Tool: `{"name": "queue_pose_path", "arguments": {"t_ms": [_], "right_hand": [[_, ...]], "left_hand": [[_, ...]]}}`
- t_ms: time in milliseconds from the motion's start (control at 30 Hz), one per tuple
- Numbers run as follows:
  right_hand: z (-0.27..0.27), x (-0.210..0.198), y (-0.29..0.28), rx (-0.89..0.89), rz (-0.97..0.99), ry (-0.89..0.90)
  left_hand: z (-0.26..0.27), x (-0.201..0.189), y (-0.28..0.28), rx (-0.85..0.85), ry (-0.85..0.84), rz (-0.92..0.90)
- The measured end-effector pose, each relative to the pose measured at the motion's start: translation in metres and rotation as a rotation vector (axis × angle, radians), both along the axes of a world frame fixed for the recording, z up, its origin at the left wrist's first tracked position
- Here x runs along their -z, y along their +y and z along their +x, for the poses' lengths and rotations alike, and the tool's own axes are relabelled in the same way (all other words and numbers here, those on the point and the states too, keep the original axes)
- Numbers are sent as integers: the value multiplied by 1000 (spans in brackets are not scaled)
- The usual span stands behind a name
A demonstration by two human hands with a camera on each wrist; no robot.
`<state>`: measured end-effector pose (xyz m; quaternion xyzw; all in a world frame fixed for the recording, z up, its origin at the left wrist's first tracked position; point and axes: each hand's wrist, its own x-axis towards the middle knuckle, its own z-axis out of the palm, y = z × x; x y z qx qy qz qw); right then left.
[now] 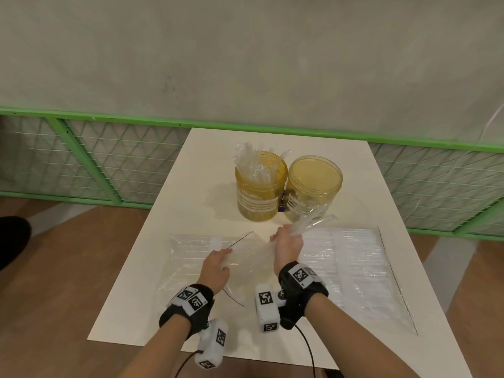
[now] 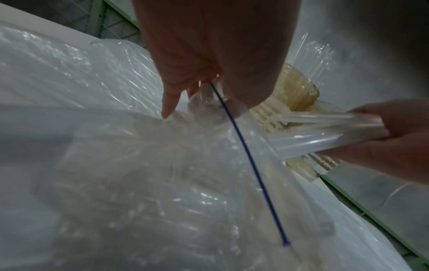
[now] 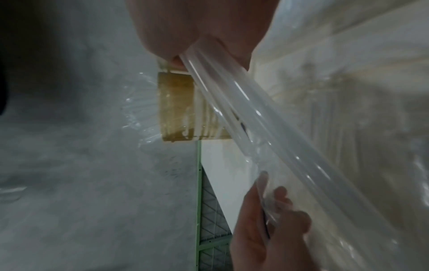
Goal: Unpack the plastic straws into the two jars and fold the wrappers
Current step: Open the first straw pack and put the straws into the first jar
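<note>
Two amber jars stand at the far middle of the white table (image 1: 207,148): the left jar (image 1: 259,197) holds several clear straws (image 1: 253,162), the right jar (image 1: 313,186) looks empty. My right hand (image 1: 287,240) grips a bundle of clear straws (image 1: 311,221) (image 3: 243,117) (image 2: 325,135), half drawn out of a clear wrapper bag (image 1: 191,257) (image 2: 116,165). My left hand (image 1: 216,264) (image 2: 209,73) pinches the bag's mouth at its dark-blue edge line (image 2: 246,146).
A second clear bag (image 1: 362,271) full of straws lies on the right half of the table. Behind the table run a green mesh fence (image 1: 109,165) and a grey wall. Wooden floor lies on both sides; a dark object (image 1: 11,241) sits at far left.
</note>
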<state>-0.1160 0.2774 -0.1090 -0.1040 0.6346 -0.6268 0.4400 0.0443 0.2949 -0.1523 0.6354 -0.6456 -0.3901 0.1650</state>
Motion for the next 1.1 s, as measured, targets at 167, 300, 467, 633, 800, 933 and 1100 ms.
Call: {"name": "queue_pose_path", "arguments": {"t_ms": [167, 300, 467, 633, 800, 933, 1100], "right_hand": [[1, -27, -2, -157, -178, 200], [14, -29, 0, -265, -212, 273], [23, -26, 8, -310, -215, 251], [29, -25, 13, -440, -155, 206], [25, -26, 16, -449, -108, 177], [9, -42, 8, -434, -175, 314], [-9, -58, 6, -384, -216, 393]], "left_hand": [[-13, -11, 4, 90, 53, 97], [-22, -19, 3, 174, -60, 162], [-30, -8, -4, 83, 22, 133], [-23, 24, -13, -35, 151, 164], [-31, -11, -5, 72, 70, 119], [-15, -25, 1, 162, 140, 48], [-3, -34, -4, -141, 431, -264]]}}
